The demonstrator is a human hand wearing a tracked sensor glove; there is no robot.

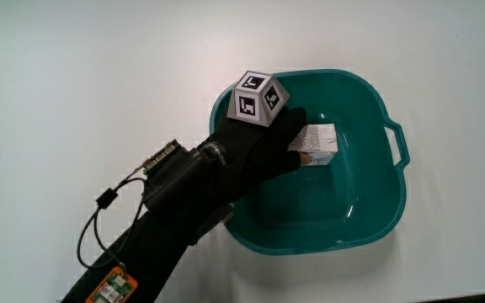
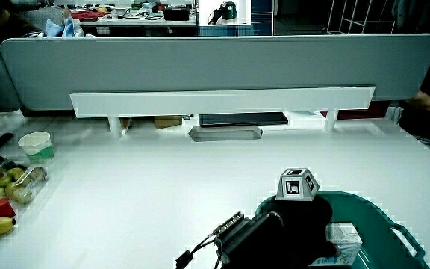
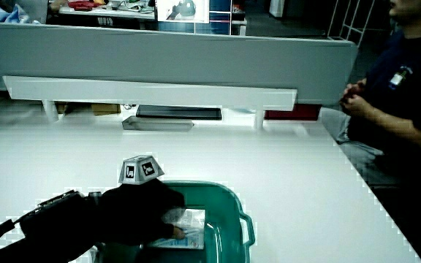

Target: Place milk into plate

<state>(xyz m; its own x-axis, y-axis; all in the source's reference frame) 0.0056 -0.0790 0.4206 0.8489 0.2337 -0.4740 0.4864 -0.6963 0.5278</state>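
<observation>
A small white milk carton point(image 1: 321, 140) lies inside a teal basin with handles point(image 1: 375, 220), which stands where the task names a plate. The gloved hand point(image 1: 268, 147) reaches over the basin's rim, its fingers curled on the carton's end nearer the forearm. The patterned cube point(image 1: 259, 98) sits on the hand's back. Both side views show the same: the carton point(image 2: 347, 237) point(image 3: 189, 220) low in the basin point(image 2: 383, 218) point(image 3: 226, 199), with the hand point(image 2: 298, 228) point(image 3: 143, 210) closed on it. The hand hides part of the carton.
A small device with a looping cable point(image 1: 165, 165) is strapped to the forearm. In a side view, a paper cup point(image 2: 36, 145) and a tray of fruit point(image 2: 7, 187) stand at the table's edge, away from the basin. A low grey partition point(image 2: 215, 67) closes off the table.
</observation>
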